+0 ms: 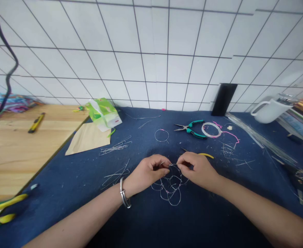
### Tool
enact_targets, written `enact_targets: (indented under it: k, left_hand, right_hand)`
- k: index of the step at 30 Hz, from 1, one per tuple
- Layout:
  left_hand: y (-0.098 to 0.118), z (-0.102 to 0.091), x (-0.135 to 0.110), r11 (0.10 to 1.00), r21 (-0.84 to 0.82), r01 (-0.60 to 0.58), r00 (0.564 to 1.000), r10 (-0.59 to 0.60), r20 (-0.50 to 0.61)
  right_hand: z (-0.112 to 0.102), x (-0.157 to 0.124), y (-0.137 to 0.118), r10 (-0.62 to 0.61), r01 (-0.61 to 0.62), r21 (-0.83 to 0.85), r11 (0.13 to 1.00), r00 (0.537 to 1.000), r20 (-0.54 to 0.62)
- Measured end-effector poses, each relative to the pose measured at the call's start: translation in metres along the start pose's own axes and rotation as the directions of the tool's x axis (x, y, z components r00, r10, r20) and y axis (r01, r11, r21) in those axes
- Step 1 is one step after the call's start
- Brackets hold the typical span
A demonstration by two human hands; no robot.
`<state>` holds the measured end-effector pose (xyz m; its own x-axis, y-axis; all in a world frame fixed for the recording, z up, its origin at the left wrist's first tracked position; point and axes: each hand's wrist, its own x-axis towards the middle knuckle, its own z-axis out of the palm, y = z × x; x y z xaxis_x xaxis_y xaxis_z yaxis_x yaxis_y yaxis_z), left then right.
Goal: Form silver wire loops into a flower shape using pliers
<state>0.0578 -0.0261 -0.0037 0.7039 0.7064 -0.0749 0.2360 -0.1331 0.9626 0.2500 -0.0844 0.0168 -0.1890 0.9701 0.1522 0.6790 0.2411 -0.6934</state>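
My left hand [153,169], with a silver bangle [123,193] on its wrist, pinches the top of a wire piece [174,199] made of several thin looped rings. Facing it, my right hand [195,168] pinches the same wire a short way to the right. The linked rings hang below my fingertips over the dark blue cloth. Behind my right hand, pliers with a yellow handle [206,155] are mostly hidden. A single wire ring [161,135] lies farther back, and teal-handled needle-nose pliers [191,128] rest to its right.
Cut wires [116,146] lie at left, near a brown paper sheet [86,138] and green packet [103,112]. A wooden board [48,137] holds a yellow cutter [36,123]. At right are a white roll [211,130], wire scraps [228,151], a white mug [272,109] and a black block [224,100].
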Motion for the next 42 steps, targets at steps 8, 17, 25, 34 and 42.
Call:
enact_targets:
  k: [8,17,25,34,42]
  left_hand:
    - [0.0002,-0.0014,0.0007,0.998,-0.068,0.009,0.999,-0.006,0.037]
    - [0.0009,-0.0018,0.0015,0.973,-0.222,0.057,0.996,-0.041,0.077]
    - [0.0005,-0.0017,0.0021,0.959,-0.275,0.065,0.996,-0.046,0.076]
    - [-0.003,-0.0018,0.0032,0.949,-0.308,0.062,0.996,-0.042,0.073]
    - [-0.0004,-0.001,0.003,0.953,-0.292,0.079,0.996,-0.062,0.066]
  right_hand:
    - [0.0009,0.0008,0.0035,0.023,-0.023,0.002,1.0,1.0,-0.01]
    - [0.0018,0.0012,0.0049,0.046,-0.046,0.005,0.999,0.999,-0.019]
    - [0.0014,0.0011,0.0047,0.061,-0.06,0.035,0.998,0.998,-0.021]
    - [0.0007,0.001,0.0034,0.104,-0.102,0.067,0.993,0.994,-0.021]
    - [0.0011,0.0013,0.0043,0.091,-0.09,0.07,0.994,0.996,-0.019]
